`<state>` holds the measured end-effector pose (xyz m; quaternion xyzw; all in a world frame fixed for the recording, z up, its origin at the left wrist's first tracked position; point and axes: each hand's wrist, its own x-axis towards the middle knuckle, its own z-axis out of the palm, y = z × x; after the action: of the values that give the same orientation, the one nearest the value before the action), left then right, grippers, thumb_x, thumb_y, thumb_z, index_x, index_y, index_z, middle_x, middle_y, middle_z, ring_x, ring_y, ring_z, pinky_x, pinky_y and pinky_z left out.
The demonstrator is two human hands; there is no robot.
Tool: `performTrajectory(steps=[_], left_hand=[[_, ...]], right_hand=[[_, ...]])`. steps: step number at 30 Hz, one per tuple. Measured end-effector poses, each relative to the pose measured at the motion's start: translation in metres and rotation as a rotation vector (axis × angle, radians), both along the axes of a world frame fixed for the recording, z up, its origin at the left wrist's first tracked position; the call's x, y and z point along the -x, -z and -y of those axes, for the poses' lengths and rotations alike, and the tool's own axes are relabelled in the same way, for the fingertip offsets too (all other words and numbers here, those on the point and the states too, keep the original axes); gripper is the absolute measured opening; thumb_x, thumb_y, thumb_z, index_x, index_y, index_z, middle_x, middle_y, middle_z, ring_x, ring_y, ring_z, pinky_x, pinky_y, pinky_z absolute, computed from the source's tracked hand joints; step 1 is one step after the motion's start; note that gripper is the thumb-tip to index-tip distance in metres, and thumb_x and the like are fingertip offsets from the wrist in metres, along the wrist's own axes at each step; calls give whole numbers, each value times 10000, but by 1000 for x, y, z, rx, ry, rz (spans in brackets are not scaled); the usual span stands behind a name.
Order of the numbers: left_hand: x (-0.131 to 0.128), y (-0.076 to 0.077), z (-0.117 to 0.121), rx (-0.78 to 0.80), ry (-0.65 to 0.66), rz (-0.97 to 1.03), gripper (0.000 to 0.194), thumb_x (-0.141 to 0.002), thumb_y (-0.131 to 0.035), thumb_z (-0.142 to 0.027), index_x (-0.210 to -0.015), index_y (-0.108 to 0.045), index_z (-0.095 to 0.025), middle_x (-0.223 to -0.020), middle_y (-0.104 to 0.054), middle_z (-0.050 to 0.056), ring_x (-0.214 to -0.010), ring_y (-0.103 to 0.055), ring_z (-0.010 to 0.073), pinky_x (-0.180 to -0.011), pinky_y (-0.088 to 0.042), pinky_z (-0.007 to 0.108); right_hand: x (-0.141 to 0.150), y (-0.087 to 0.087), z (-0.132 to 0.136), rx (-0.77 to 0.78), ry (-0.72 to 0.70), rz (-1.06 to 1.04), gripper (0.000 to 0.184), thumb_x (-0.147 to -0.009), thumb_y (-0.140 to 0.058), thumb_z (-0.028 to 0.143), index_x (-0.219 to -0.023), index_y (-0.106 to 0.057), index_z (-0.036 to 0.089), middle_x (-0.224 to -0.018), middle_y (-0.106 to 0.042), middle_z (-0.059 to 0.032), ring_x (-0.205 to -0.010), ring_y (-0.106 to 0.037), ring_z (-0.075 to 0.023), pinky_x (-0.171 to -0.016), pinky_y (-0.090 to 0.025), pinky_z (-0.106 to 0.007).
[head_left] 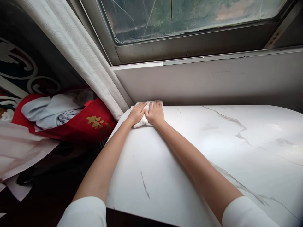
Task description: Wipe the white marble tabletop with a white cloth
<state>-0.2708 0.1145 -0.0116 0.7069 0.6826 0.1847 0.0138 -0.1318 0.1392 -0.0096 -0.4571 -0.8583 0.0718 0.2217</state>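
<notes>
Two hands: bare L hand (136,114) & bare R hand (155,114), side by side, both atop folded white textured cloth (144,122).
L fingers (141,106): stretched out flat on cloth's L part, angled R; not curled round it.
R fingers (155,106): flat on its R part, slightly spread, tips twd plain pale-grey wall panel (201,82).
Cloth spot: far L corner of glossy white counter (170,189) w/ grey marble veins.
Above panel: grey metal-framed window (201,19), glass streaked.
L of counter: long off-white fabric curtain (78,53), slanting down nr cloth; red fabric bag (75,132) w/ gold lettering, pale-grey garments (52,110) bunched in it.
Sleeves (82,211): white, short.
</notes>
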Motion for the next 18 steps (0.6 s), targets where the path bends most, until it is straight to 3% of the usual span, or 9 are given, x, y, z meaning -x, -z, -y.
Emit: performTrajectory(steps=[4,9,13,18], left_hand=[[14,-1,20,5,-58,-17,472,-920,-301,-263,-1351,-455,-149,-1452,-450,82,-1353,-359,189,-1144,-250,391],[11,-3,67,28,-102,-63,488,-932,-263,-271,-1375,-423,-143,-1466,-428,90,-1377,-325,199,-1152,-233,406],[-4,-4,124,36,-126,-90,514,-939,-236,-285,-1396,-396,-114,-1489,-389,112,-1396,-290,214,-1157,-213,418],[-36,-4,212,27,-171,-120,513,-948,-222,-291,-1418,-372,-150,-1493,-385,104,-1402,-283,225,-1146,-242,449]], right_hand=[[15,-1,11,-1,-79,7,594,-926,-371,300,-1422,-353,-26,-1486,-319,-268,-1388,-253,-356,-1118,-145,-516],[13,-1,46,13,-164,21,598,-934,-374,317,-1435,-344,-7,-1494,-299,-271,-1397,-240,-359,-1119,-158,-509],[-3,-3,94,-10,-230,25,596,-935,-380,317,-1435,-347,-7,-1486,-300,-288,-1397,-236,-367,-1121,-160,-501],[-35,-6,167,-23,-351,37,597,-946,-358,333,-1438,-345,-4,-1481,-314,-285,-1389,-247,-380,-1113,-167,-538]])
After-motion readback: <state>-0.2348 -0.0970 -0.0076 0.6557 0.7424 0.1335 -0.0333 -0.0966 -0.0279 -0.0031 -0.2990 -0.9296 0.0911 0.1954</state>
